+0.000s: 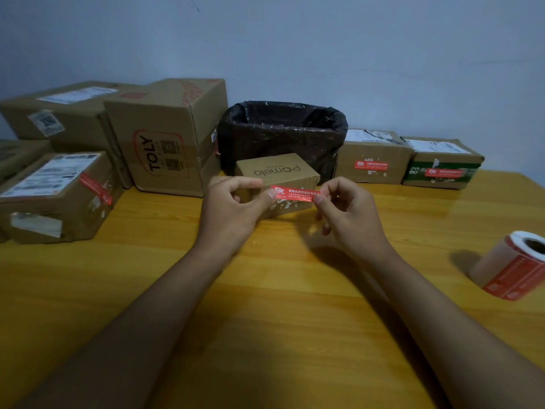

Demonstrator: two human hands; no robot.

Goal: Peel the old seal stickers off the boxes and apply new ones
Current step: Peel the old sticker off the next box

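A red seal sticker [295, 193] is stretched level between my two hands, just in front of a small brown box printed "Pomelo" [277, 172]. My left hand [236, 206] pinches the sticker's left end between thumb and forefinger. My right hand [343, 209] pinches the right end. White scraps of torn paper show on the box's front face below the sticker. Whether the sticker touches the box I cannot tell. A roll of red stickers [514, 265] lies on its side at the table's right edge.
A bin lined with a black bag [283, 128] stands behind the small box. Two small boxes with red stickers [373, 157] [442, 163] sit to the right. Large cardboard boxes [165, 137] [56, 196] crowd the left. All rest on a yellow wooden table [265, 290].
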